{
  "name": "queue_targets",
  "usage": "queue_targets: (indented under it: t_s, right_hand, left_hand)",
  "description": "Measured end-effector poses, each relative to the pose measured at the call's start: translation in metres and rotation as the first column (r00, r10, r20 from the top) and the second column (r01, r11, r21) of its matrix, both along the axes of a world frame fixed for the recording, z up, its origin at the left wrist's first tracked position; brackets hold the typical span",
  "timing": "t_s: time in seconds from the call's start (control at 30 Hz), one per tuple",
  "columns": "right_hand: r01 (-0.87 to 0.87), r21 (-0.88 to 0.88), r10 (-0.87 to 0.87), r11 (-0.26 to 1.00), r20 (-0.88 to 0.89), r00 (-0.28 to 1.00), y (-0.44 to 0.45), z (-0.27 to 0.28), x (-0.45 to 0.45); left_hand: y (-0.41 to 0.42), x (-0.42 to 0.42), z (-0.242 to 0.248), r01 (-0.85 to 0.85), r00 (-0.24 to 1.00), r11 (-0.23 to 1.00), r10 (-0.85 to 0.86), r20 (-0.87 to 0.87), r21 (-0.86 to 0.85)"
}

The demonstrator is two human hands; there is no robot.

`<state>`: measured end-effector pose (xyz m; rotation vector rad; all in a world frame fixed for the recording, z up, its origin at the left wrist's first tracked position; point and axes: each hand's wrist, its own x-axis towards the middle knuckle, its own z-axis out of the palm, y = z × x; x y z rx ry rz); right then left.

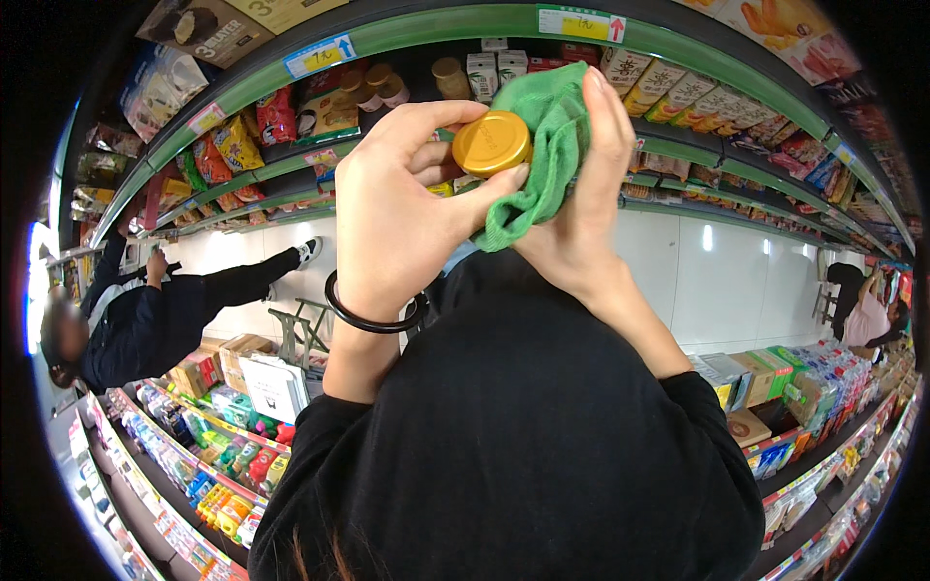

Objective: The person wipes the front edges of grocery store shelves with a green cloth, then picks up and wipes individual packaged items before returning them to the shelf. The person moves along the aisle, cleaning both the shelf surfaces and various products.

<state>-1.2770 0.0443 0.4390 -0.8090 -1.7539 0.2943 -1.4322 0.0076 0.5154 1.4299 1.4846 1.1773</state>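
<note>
My left hand (pixel 407 181), with a dark bangle at its wrist, grips a jar by its gold metal lid (pixel 492 143); most of the jar below the lid is hidden. A green cloth (pixel 545 152) is bunched against the jar's right side. My right hand (pixel 599 167) holds this cloth, its fingers raised along the cloth's right edge. Behind the hands, jars with gold-coloured lids (pixel 383 83) and white cartons (pixel 482 75) stand on a dark shelf.
Green-edged shelves (pixel 450 33) with packaged snacks curve across the top. A person in dark clothes (pixel 145 319) is at the left, another person (pixel 868 312) at the far right. Cardboard boxes (pixel 243 356), a folding stool (pixel 301 330) and stocked shelves lie behind me.
</note>
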Motion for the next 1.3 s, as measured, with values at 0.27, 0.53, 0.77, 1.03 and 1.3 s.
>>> queue_targets:
  t_s: [0.27,0.53,0.77,1.03,1.3]
  right_hand:
    - [-0.061,-0.139,0.057,0.988,-0.031,0.998,-0.013,0.004,0.015]
    - [-0.777,-0.454,0.005,0.436,-0.863,0.506,-0.011,0.01,0.032]
    - [-0.96,0.008,0.077,0.28,-0.997,0.014,0.003,-0.01,0.043]
    - [-0.873,-0.241,0.138,0.425,-0.935,0.325,-0.009,-0.02,0.056]
    - [-0.838,-0.248,0.037,0.487,-0.952,0.304,-0.008,-0.028,0.051]
  left_hand:
    - [-0.009,0.024,0.008,0.045,0.966,0.971,0.017,-0.256,0.234]
    - [-0.018,0.025,0.011,0.224,0.974,0.954,-0.224,-0.021,0.2]
    - [-0.023,-0.001,-0.047,0.657,0.702,0.694,-0.418,0.577,-0.296]
    - [-0.038,0.009,-0.069,0.686,0.726,0.5,-0.513,0.458,-0.528]
    - [-0.033,0.004,-0.065,0.607,0.692,0.679,-0.196,0.695,-0.413]
